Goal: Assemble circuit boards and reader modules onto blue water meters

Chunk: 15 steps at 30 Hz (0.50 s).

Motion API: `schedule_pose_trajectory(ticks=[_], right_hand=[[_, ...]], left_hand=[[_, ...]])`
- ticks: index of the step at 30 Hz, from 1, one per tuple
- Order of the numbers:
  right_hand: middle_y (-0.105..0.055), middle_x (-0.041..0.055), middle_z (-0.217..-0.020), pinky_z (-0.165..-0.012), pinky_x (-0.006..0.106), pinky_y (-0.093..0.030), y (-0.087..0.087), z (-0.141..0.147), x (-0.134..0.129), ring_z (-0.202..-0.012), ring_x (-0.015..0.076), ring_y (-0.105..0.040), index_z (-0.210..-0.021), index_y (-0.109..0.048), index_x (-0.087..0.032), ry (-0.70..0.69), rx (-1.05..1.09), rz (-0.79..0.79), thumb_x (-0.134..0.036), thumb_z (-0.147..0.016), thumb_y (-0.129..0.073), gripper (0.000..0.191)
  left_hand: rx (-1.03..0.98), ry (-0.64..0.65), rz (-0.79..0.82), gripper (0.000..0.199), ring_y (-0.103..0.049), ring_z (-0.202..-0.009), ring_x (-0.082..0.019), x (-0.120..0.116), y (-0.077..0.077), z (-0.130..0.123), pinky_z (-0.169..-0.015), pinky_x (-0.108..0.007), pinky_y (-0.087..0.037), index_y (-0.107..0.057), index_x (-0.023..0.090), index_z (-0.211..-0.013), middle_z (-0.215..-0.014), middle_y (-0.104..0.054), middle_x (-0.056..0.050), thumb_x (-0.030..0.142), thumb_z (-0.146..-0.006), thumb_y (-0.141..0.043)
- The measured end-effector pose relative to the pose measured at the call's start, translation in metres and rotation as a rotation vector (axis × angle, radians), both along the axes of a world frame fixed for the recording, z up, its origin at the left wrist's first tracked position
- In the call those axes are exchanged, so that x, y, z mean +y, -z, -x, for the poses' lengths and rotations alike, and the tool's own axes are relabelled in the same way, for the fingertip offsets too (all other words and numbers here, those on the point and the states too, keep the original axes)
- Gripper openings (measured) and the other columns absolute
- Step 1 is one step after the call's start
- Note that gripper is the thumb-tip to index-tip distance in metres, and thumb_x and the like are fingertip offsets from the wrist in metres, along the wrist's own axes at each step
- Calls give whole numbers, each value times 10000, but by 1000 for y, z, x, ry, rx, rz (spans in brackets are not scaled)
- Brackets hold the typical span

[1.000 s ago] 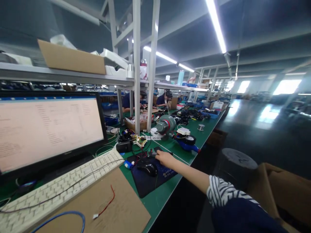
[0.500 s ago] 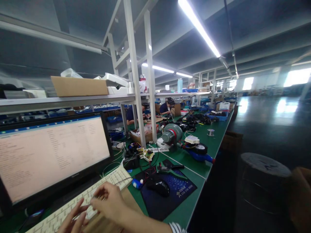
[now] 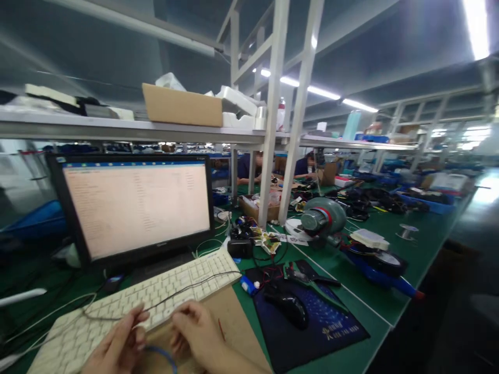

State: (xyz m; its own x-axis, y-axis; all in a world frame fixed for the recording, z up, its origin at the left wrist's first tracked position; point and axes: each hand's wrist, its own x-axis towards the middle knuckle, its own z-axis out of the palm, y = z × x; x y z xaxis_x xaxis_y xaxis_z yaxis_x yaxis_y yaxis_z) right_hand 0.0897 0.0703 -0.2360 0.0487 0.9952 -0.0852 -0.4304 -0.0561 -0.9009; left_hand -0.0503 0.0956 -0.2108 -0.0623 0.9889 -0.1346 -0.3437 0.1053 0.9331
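My left hand [image 3: 121, 340] is at the bottom, over the front edge of the cream keyboard [image 3: 171, 291], its fingers pinched together. A thin dark cable crosses the keyboard and runs toward its fingertips. Just to the right is my right hand [image 3: 197, 332], fingers curled together above a brown cardboard sheet [image 3: 237, 327]. What either hand holds is too small to make out. Between and below them a blue wire [image 3: 161, 353] curves over the cardboard. Behind the keyboard stands a lit monitor [image 3: 142, 208].
A black mouse [image 3: 286, 305] and green-handled pliers [image 3: 312, 283] lie on a dark mat [image 3: 323, 343]. Farther right are a grey motor-like device [image 3: 322, 215] and a blue tool [image 3: 378, 267]. Shelf posts [image 3: 273, 119] rise behind; people sit beyond them.
The view has swung left, so the scene sits farther right. My hands have moved apart slightly, and the blue wire now shows between them.
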Motion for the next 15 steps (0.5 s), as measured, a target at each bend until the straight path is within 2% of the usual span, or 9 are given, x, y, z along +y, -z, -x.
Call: schedule_pose_trajectory(ticks=[2,4,6,9,13,15], right_hand=[[-549,-23,-566,-370,191,-374,-1,-5,1,-412,81,-491,-731,-544,-139,109,68,17,-675,-388,-703,656],[-577,-14,-620,-400,182,-398,-4,-13,1,-472,78,-517,-757,-563,-147,210,110,7,-591,-415,-751,591],[-609,-3,-677,-446,176,-425,-5,-21,2,-533,79,-538,-809,-584,-160,259,143,11,-466,-443,-796,522],[-650,23,-785,-508,181,-453,-6,-27,1,-599,83,-561,-846,-625,-168,220,184,36,-342,-476,-811,449],[-672,36,-889,-592,171,-479,-11,-29,-5,-688,82,-588,-872,-654,-174,88,257,52,-263,-489,-818,426],[-674,29,-909,-579,152,-478,-14,-30,-6,-684,69,-586,-893,-653,-184,67,272,57,-267,-505,-815,428]], left_hand=[[-177,-72,-28,518,-470,-503,-66,-2,-10,3,-438,-164,-445,-679,170,-824,-701,-628,5,414,-392,-830],[-259,-89,-71,493,-459,-500,-45,-5,-14,5,-436,-143,-423,-671,148,-820,-707,-627,5,361,-407,-836],[-255,-94,-102,522,-483,-508,-52,-6,-15,7,-445,-144,-416,-656,117,-836,-663,-614,-1,359,-410,-836],[-145,-2,-113,534,-493,-479,-58,-9,-11,7,-463,-158,-419,-598,129,-965,-603,-597,17,357,-522,-791],[65,113,-161,383,-482,-427,-59,-13,-6,3,-429,-167,-387,-581,121,-860,-580,-595,8,373,-611,-726],[157,143,-192,336,-448,-385,-43,-15,-4,2,-384,-157,-333,-589,116,-829,-596,-603,-1,374,-644,-697]])
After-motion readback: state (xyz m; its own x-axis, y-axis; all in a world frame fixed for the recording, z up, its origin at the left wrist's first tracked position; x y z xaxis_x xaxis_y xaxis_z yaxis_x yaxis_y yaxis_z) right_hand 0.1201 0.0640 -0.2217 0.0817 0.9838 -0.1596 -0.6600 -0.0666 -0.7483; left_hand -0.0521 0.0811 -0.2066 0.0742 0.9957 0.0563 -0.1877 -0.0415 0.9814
